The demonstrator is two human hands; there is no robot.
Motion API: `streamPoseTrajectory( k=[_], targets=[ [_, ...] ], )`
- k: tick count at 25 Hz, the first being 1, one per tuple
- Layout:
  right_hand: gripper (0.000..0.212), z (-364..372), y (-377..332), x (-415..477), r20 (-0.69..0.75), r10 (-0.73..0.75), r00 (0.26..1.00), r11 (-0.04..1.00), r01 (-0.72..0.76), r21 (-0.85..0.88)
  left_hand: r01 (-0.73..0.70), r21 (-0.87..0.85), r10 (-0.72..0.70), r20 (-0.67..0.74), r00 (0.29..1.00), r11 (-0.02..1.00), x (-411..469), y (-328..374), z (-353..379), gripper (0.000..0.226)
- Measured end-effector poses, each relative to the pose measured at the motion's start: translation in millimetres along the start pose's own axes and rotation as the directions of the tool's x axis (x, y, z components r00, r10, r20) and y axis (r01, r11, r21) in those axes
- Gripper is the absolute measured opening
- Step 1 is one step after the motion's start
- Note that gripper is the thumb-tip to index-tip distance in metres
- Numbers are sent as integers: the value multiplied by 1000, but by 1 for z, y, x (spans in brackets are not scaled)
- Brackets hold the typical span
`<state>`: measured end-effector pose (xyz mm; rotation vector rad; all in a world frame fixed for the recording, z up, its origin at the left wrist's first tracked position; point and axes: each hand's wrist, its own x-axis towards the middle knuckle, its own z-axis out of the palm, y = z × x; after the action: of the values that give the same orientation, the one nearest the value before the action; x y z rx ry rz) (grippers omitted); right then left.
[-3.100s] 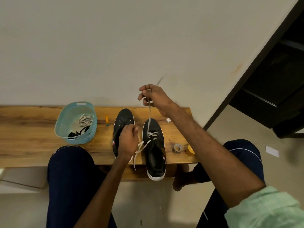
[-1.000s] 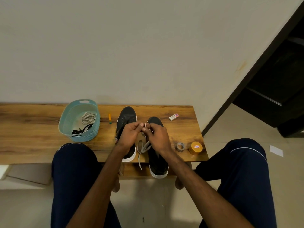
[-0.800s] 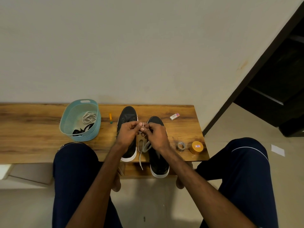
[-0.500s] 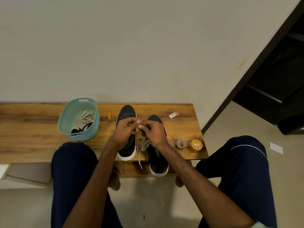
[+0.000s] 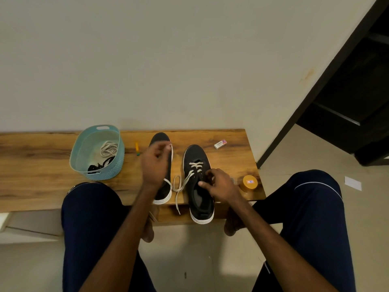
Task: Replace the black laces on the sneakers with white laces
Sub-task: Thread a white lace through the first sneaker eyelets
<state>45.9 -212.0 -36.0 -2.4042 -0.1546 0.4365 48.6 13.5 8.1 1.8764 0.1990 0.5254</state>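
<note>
Two hands apart over counter [image 5: 42, 165]: left hand [image 5: 155, 165] raised above left sneaker [image 5: 161, 138], fingers curled, white lace [image 5: 196, 165] strand running under it, grip hidden; right hand [image 5: 221, 184] pinches right sneaker [image 5: 195, 152] at eyelets. Lace crossings just beyond right fingertips; loose end dangles between hands, off counter edge.

Eraser [image 5: 220, 144], orange tin [image 5: 249, 183], yellow marker [image 5: 137, 148] on bench [image 5: 42, 165].
</note>
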Motion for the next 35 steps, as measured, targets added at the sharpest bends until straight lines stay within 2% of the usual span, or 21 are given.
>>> streamPoseTrajectory(
  k=[2, 4, 6, 8, 11, 14, 18, 23, 26, 30, 33, 34, 35],
  targets=[
    [51, 5, -3, -1, -34, -36, 999, 989, 31, -143, -47, 117, 24, 194, 981, 992, -21, -7, 23, 14],
    [39, 7, -8, -4, -82, -101, 992, 972, 81, -219, -82, 221, 12, 302, 953, 972, -35, -15, 40, 13],
    [31, 10, -8, -7, -116, -137, 984, 975, 113, -192, -100, 288, -10, 356, 935, 952, -43, -23, 51, 13],
    [31, 12, -5, -6, -160, -79, 984, 996, 72, -46, -119, 334, -23, 392, 920, 935, -48, -28, 60, 14],
    [33, 12, 4, 0, -146, 14, 989, 984, 12, 178, -99, 359, -51, 386, 921, 928, -52, -26, 69, 14],
    [33, 13, 10, 4, -101, 60, 993, 951, -26, 309, -49, 321, -79, 376, 923, 946, -52, -27, 72, 19],
    [32, 18, 19, 9, -77, 85, 993, 927, -51, 371, -26, 319, -96, 360, 928, 947, -51, -26, 75, 25],
    [29, 16, 18, 8, -53, 67, 996, 926, -42, 375, -42, 419, -109, 330, 938, 907, -51, -21, 81, 23],
    [29, 14, 19, 8, 4, 139, 990, 799, -115, 590, -38, 434, -121, 333, 935, 900, -50, -22, 82, 25],
    [12, 19, 4, 21, -107, 287, 952, 744, -151, 650, -97, 438, -82, 372, 924, 894, -49, -30, 75, 42],
    [7, 18, -4, 24, -174, 312, 934, 745, -127, 654, -175, 497, -24, 368, 929, 850, -57, -35, 70, 65],
    [10, 15, -9, 22, -196, 319, 927, 720, -103, 686, -157, 518, -33, 339, 940, 841, -59, -35, 69, 69],
    [13, 8, -16, 19, -203, 330, 922, 646, -63, 761, -111, 531, -68, 306, 950, 840, -61, -35, 68, 73]
  ],
)
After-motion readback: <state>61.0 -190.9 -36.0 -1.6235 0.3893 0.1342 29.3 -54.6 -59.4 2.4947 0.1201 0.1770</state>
